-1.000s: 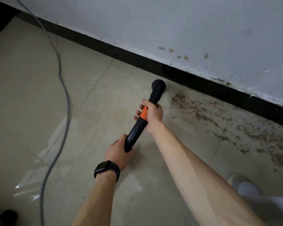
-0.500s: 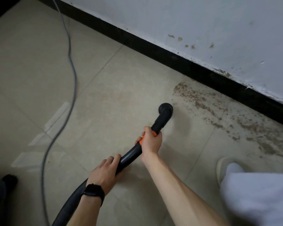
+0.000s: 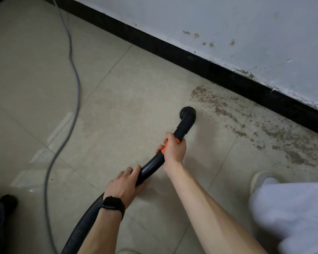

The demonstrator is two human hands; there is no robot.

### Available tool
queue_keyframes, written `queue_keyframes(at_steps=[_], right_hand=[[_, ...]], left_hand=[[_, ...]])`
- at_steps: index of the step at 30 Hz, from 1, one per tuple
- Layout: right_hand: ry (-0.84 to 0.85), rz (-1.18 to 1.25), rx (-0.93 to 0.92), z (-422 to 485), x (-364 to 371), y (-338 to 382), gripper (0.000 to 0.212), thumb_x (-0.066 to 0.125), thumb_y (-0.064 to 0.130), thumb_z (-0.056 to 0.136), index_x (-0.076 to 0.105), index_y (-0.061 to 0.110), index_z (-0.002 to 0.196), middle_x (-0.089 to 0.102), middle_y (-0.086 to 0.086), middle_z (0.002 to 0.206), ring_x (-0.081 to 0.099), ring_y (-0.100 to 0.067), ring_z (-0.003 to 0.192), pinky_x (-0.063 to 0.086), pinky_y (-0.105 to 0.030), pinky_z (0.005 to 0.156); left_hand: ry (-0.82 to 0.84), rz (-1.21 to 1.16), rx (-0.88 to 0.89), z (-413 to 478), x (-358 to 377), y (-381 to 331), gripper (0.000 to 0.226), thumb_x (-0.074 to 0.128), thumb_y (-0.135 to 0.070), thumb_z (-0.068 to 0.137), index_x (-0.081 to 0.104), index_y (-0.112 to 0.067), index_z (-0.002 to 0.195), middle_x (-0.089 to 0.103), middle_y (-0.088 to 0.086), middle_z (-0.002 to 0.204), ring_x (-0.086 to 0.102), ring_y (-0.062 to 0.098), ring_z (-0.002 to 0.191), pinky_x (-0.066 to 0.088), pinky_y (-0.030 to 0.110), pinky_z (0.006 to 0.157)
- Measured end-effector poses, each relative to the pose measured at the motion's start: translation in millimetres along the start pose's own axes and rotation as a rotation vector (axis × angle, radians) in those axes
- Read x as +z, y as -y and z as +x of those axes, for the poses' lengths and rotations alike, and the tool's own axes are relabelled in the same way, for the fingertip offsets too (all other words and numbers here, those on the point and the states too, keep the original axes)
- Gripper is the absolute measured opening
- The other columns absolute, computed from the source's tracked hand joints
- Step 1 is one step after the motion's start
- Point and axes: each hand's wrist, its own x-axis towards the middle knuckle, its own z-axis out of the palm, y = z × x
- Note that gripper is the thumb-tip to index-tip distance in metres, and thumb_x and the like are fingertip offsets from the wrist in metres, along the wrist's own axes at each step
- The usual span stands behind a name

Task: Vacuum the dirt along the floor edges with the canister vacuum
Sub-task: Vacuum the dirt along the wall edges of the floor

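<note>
- Dirt (image 3: 246, 121) lies in a brown speckled band on the tiled floor (image 3: 117, 98), along the black baseboard (image 3: 191, 55) at right.
- Vacuum hose (image 3: 81, 230) rises from the bottom edge into a curved black tube.
- Left hand (image 3: 124, 186) curls around the tube's lower end.
- Right hand (image 3: 173, 151) grips its orange collar (image 3: 164, 146).
- Nozzle (image 3: 187, 112) points down at the tile, just beside the band's left end.

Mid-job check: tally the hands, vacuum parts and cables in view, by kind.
Wand: 1
Ribbed hose: 1
Grey cable: 1
Hands: 2, left hand and right hand, both gripping the wand
Total: 5
</note>
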Motion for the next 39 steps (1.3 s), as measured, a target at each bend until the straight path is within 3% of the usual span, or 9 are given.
queue_keyframes(at_steps=[12, 39], right_hand=[[0.008, 0.014, -0.021, 22, 4, 18, 0.016, 0.063, 0.011, 0.088, 0.053, 0.013, 0.100, 0.052, 0.004, 0.059, 0.044, -0.016, 0.043, 0.045, -0.029, 0.044], [0.031, 0.041, -0.040, 61, 21, 64, 0.016, 0.064, 0.012, 0.089, 0.055, 0.013, 0.102, 0.053, 0.005, 0.060, 0.045, -0.015, 0.044, 0.046, -0.029, 0.045]], left_hand=[[-0.009, -0.007, -0.003, 24, -8, -16, 0.033, 0.042, -0.057, 0.095, 0.037, -0.031, 0.114, 0.050, -0.011, 0.099, 0.054, 0.016, 0.094, 0.047, 0.033, 0.062], [-0.050, 0.030, 0.031, 81, -25, -38, 0.034, 0.043, -0.057, 0.094, 0.035, -0.031, 0.115, 0.051, -0.009, 0.099, 0.055, 0.018, 0.094, 0.049, 0.035, 0.063]])
